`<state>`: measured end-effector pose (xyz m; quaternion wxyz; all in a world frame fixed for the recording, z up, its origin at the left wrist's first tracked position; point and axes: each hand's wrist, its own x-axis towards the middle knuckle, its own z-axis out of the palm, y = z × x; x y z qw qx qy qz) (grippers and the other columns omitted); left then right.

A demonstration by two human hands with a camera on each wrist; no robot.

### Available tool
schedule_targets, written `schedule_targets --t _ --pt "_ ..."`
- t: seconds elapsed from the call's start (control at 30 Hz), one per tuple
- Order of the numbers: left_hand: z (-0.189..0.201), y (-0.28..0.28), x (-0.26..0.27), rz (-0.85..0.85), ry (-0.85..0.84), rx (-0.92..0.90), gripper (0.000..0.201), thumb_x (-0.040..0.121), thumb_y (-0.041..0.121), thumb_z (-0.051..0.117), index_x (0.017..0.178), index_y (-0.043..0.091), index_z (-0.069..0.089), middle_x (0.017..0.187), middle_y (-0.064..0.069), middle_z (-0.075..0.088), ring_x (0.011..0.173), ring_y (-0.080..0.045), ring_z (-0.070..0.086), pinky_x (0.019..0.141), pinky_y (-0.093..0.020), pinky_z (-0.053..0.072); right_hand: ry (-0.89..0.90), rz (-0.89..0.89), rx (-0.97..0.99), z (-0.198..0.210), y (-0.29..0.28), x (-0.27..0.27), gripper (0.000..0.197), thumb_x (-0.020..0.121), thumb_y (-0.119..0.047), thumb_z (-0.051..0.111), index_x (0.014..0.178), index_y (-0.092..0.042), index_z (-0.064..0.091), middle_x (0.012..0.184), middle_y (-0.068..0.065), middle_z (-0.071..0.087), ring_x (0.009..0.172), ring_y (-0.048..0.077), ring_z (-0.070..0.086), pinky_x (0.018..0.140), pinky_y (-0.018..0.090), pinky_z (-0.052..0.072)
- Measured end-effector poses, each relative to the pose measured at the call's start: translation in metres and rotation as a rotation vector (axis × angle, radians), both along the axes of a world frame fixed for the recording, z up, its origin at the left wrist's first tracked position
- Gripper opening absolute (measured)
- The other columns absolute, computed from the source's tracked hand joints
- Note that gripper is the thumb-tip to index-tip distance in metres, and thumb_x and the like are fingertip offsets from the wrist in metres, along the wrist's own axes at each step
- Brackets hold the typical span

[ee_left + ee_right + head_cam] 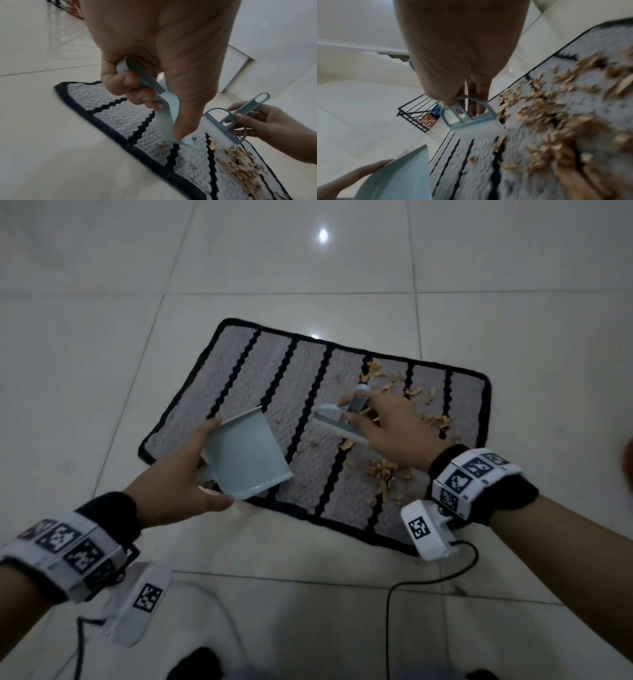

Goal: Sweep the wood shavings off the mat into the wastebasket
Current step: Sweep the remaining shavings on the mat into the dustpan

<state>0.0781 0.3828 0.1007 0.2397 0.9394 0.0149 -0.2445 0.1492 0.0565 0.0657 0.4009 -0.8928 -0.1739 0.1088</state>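
One brush (339,422), handle away

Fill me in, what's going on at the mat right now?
A person is crouched over a grey mat with black stripes on a tiled floor. The left hand grips a pale blue plastic dustpan by its handle, tilted over the mat's near edge. The right hand holds a small blue hand brush with white bristles beside scattered tan wood shavings. Most shavings lie on the mat's right half, none visibly in the pan.
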Motion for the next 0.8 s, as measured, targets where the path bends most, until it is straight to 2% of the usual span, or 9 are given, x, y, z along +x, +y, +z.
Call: schedule_targets --t 0.03,0.1,0.2,0.27,0.4,0.57,0.63,0.73,0.8 --pt "0.000 0.007 -0.005 0.033 0.017 0.000 0.119 0.064 0.041 0.087 0.148 0.046 0.005 0.114 0.003 0.061 0.087 -0.008 0.064 0.072 -0.028 0.054 -0.018 -0.017 0.021 -0.001 0.013 0.002 0.022 0.100 -0.025 0.051 0.120 -0.019 0.059 0.109 0.008 0.066 0.091 0.020 0.062 0.079 0.039 0.054" --pt "-0.003 0.019 -0.016 0.104 0.060 -0.001 0.120 0.061 0.044 0.088 0.148 0.045 0.006 0.116 0.004 0.058 0.086 -0.002 0.062 0.067 -0.019 0.049 -0.056 -0.007 0.076 -0.004 0.042 0.009 0.016 0.098 -0.020 0.055 0.111 -0.015 0.061 0.105 0.008 0.066 0.091 0.024 0.062 0.082 0.044 0.054" --pt "-0.015 0.030 -0.029 0.201 0.062 -0.020 0.121 0.057 0.046 0.089 0.147 0.042 0.009 0.112 0.001 0.061 0.083 -0.010 0.064 0.067 -0.025 0.052 -0.093 0.072 0.099 -0.007 0.082 0.025 0.008 0.093 -0.012 0.060 0.100 -0.013 0.065 0.100 0.007 0.068 0.090 0.023 0.061 0.083 0.044 0.052" --pt "-0.026 0.033 -0.035 0.293 0.058 -0.079 0.121 0.055 0.045 0.091 0.148 0.038 0.013 0.116 0.001 0.058 0.088 -0.013 0.063 0.068 -0.024 0.049 -0.145 0.113 0.091 -0.010 0.104 0.034 0.008 0.092 -0.011 0.062 0.098 -0.009 0.066 0.098 0.010 0.070 0.089 0.026 0.063 0.081 0.046 0.052" --pt "-0.041 0.038 -0.045 0.391 0.094 -0.161 0.126 0.053 0.047 0.092 0.150 0.035 0.013 0.124 0.002 0.052 0.099 -0.018 0.061 0.083 -0.036 0.054 -0.209 0.209 0.020 -0.022 0.127 0.045 0.013 0.090 -0.011 0.058 0.098 -0.008 0.067 0.092 0.013 0.070 0.082 0.030 0.064 0.073 0.046 0.053" --pt "-0.048 0.040 -0.050 0.385 0.125 -0.173 0.123 0.056 0.046 0.091 0.150 0.037 0.011 0.120 0.006 0.053 0.097 -0.015 0.060 0.072 -0.025 0.046 -0.163 0.322 0.009 -0.029 0.110 0.037 0.016 0.087 0.008 0.055 0.092 -0.004 0.064 0.090 0.008 0.068 0.077 0.021 0.058 0.065 0.036 0.048" --pt "-0.051 0.038 -0.051 0.359 0.129 -0.176 0.125 0.056 0.048 0.090 0.151 0.036 0.009 0.123 0.006 0.053 0.099 -0.014 0.059 0.074 -0.024 0.046 -0.114 0.355 -0.039 -0.031 0.089 0.029 0.018 0.086 0.007 0.059 0.095 -0.007 0.064 0.097 0.008 0.067 0.082 0.024 0.059 0.068 0.040 0.050" --pt "-0.053 0.032 -0.054 0.302 0.169 -0.138 0.126 0.058 0.047 0.089 0.151 0.034 0.004 0.119 0.006 0.050 0.099 -0.015 0.056 0.075 -0.023 0.043 -0.010 0.370 -0.093 -0.028 0.052 0.015 0.022 0.083 0.010 0.062 0.098 -0.007 0.066 0.110 0.010 0.067 0.102 0.030 0.061 0.082 0.050 0.054" --pt "-0.054 0.029 -0.055 0.286 0.182 -0.128 0.127 0.059 0.048 0.088 0.152 0.034 0.002 0.117 0.006 0.049 0.099 -0.016 0.056 0.077 -0.023 0.041 0.033 0.375 -0.115 -0.021 0.036 0.010 0.031 0.077 0.016 0.062 0.098 -0.006 0.066 0.111 0.010 0.067 0.106 0.030 0.060 0.083 0.052 0.053"
